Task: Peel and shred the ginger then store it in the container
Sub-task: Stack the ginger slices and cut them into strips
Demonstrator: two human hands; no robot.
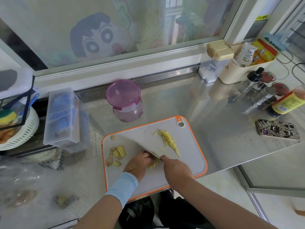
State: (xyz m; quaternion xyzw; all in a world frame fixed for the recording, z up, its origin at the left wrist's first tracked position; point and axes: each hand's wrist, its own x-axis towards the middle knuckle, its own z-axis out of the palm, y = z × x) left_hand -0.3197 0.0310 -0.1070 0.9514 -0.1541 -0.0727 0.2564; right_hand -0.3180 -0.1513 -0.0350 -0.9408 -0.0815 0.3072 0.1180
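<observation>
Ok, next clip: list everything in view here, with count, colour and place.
cutting board: one, grey with orange rim, middle of the steel counter
ginger shreds: one pile, yellow, right half of the board
ginger offcuts: several, tan and yellow, left side of the board
container: one, clear with purple lid on, behind the board
knife: one, pale blade, over the board
clear box: one, blue contents, left of the board
phone: one, patterned case, right of the board
steel shakers: two, silver, far right
bottle: one, yellow label, far right
left hand: one, blue wrist sleeve, holds a ginger piece on the board beside the blade
right hand: one, bare, grips the knife handle
</observation>
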